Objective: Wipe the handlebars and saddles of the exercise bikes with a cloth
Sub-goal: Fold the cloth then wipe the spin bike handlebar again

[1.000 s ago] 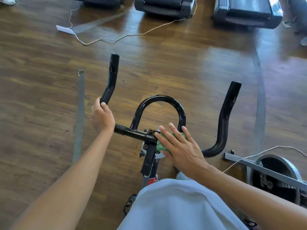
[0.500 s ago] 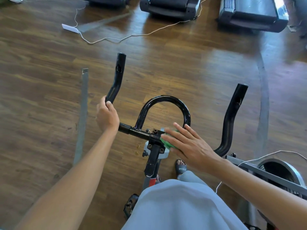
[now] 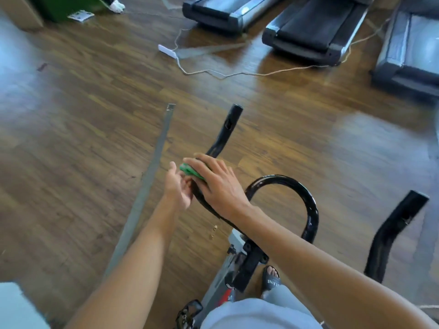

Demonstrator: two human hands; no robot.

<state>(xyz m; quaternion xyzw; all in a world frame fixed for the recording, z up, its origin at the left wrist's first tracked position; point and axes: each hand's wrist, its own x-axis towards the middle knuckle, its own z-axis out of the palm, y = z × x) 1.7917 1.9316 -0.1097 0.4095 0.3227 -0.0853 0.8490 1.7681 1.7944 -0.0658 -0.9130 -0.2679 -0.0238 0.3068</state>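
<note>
**Wiping the left handlebar – cloth goes under a flat palm**

So the right hand (image 3: pixel 219 184) is pressing a green cloth (image 3: pixel 190 170) onto the bend of the bike's left handlebar (image 3: pixel 224 131), fingers (image 3: pixel 202 162) straight and lying close together on top of it, not curled around the bar as far as I can see. The cloth only peeks out just past the fingertips. The left hand (image 3: pixel 178 188) sits right beside it on the other side of the bar, fingers relaxed and apart, palm turned toward the cloth, holding nothing that I can make out.

My take on doing this bit well: wrap the cloth around the tube instead of only rubbing the top, then slide up away from the fingers to the open tip so the underside gets done too. Steady the bar with the free hand. The middle loop (image 3: pixel 308 203) and the right handlebar (image 3: pixel 399 222) look like they're next.

Readable writing: the sandal (image 3: pixel 270 280) strap, near the forearm, shows "EANE", partly cut off. Nothing else is legible; the picture's blurry.
</note>
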